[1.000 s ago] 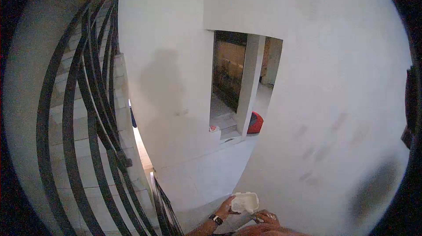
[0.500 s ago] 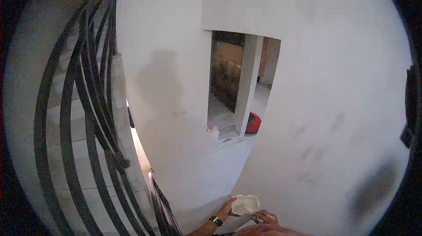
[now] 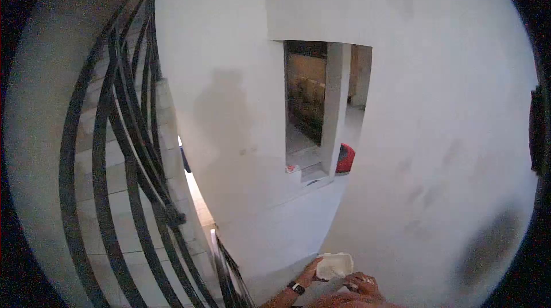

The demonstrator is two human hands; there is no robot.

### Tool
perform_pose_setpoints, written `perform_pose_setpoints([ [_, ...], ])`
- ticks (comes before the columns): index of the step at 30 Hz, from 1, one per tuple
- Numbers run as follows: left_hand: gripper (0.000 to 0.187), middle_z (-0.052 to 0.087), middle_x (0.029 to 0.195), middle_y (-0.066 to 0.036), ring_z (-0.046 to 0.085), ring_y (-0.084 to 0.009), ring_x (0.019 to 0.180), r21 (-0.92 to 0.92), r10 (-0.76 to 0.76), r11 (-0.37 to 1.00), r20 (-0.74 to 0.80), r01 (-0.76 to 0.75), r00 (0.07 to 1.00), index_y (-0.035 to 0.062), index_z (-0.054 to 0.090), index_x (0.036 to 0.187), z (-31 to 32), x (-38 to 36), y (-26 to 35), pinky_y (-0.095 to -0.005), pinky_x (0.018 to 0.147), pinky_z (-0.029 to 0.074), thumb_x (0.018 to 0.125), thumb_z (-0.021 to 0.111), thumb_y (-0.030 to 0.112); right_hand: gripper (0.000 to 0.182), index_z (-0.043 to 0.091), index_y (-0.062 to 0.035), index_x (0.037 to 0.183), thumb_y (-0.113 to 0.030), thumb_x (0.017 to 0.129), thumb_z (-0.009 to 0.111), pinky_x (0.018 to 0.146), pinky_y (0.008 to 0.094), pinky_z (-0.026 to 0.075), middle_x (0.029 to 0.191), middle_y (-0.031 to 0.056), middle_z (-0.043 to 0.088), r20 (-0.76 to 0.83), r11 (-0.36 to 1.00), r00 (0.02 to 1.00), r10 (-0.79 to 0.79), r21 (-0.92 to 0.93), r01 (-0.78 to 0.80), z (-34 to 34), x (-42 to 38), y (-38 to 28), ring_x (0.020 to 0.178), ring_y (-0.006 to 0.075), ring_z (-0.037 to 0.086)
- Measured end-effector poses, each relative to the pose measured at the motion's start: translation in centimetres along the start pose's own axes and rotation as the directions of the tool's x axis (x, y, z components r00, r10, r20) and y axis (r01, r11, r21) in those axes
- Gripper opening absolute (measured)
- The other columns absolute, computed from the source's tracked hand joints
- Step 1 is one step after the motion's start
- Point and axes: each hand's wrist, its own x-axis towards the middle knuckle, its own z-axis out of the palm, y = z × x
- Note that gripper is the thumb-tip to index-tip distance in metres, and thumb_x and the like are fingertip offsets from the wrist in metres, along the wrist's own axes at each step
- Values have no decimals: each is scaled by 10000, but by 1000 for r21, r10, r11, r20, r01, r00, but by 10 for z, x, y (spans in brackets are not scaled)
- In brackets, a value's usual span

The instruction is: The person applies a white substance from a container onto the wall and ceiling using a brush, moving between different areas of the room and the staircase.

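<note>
At the bottom of the view, my left hand [image 3: 310, 271] grips the left side of a small white open container [image 3: 351, 263]. Pale white paste appears to lie inside it. A watch with a dark face [image 3: 296, 288] is on my left wrist. My right hand [image 3: 364, 283], with white smears on the fingers, is closed beside the container's near right corner. A thin greyish tool [image 3: 340, 280] seems to run from it into the container; its exact kind is too small to make out.
Dark metal railings [image 3: 129, 159] and tiled stairs [image 3: 140, 233] are on the left. White walls [image 3: 425, 107] with faint smudges meet in a corner ahead. A rectangular opening [image 3: 334, 107] shows a red object [image 3: 345, 158] beyond. A lower railing [image 3: 227, 268] stands left of my hands.
The view has shifted slightly, so walls, railings and hands all sit farther right. My hands keep hold of the container and the tool.
</note>
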Motion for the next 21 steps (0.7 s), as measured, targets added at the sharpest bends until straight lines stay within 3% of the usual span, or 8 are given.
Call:
perform_pose_setpoints([
  [2,611,538,1267,-73,612,-225,1038,6,63,998,56,-64,996,155,403,1368,0,-6,3,-421,719,583,902,472,543,270,657,-115,1063,-217,813,658,852,367,476,1107,87,612,-37,972,999,-7,-234,-2,-11,6,-11,1008,267,602],
  [5,612,516,1304,-59,589,-225,1087,-1,86,996,149,-86,985,171,382,1389,-5,-12,9,-415,745,576,912,453,547,255,661,-113,1040,-186,795,671,835,396,471,1074,112,619,-152,989,980,131,-45,-139,-7,14,-9,1012,280,592],
  [9,598,504,1321,-59,555,-219,1140,-59,75,996,188,-65,979,188,395,1381,-14,-28,13,-417,783,565,911,455,554,253,665,-107,1024,-189,786,683,789,418,477,1025,130,627,-184,999,982,39,39,-33,9,17,10,949,299,605],
  [12,580,482,1332,-53,538,-237,1161,-60,65,996,29,-63,997,179,378,1377,-52,4,-14,-430,789,562,921,460,528,231,663,-112,1001,-198,787,685,692,458,467,927,123,622,-377,991,924,-59,-133,8,19,19,19,851,342,607],
  [15,565,463,1344,-51,523,-251,1178,-8,114,993,-53,-114,992,173,358,1379,-61,-6,-1,-452,802,556,931,463,500,200,664,-121,980,-174,787,676,704,472,458,929,124,624,-310,982,939,152,157,-107,29,32,44,886,342,601],
  [17,559,454,1351,-52,517,-256,1184,50,168,985,-73,-165,983,171,346,1384,-51,-29,19,-468,812,552,936,463,484,188,664,-115,969,-192,797,663,708,473,462,928,122,627,-344,989,934,92,144,-44,13,41,29,883,338,602],
  [18,564,444,1361,-60,510,-263,1192,-19,261,965,149,-261,954,171,338,1388,-45,-43,30,-488,820,545,936,460,486,185,664,-112,963,-201,802,657,710,474,465,927,121,629,-357,990,932,61,139,-12,13,47,38,881,337,603],
  [21,570,433,1371,-69,502,-272,1202,-104,359,933,329,-345,873,170,329,1393,-30,-50,35,-509,829,539,936,460,485,199,664,-101,954,-233,808,634,728,476,467,884,113,632,-391,1000,920,-15,-20,7,36,72,82,864,329,603],
])
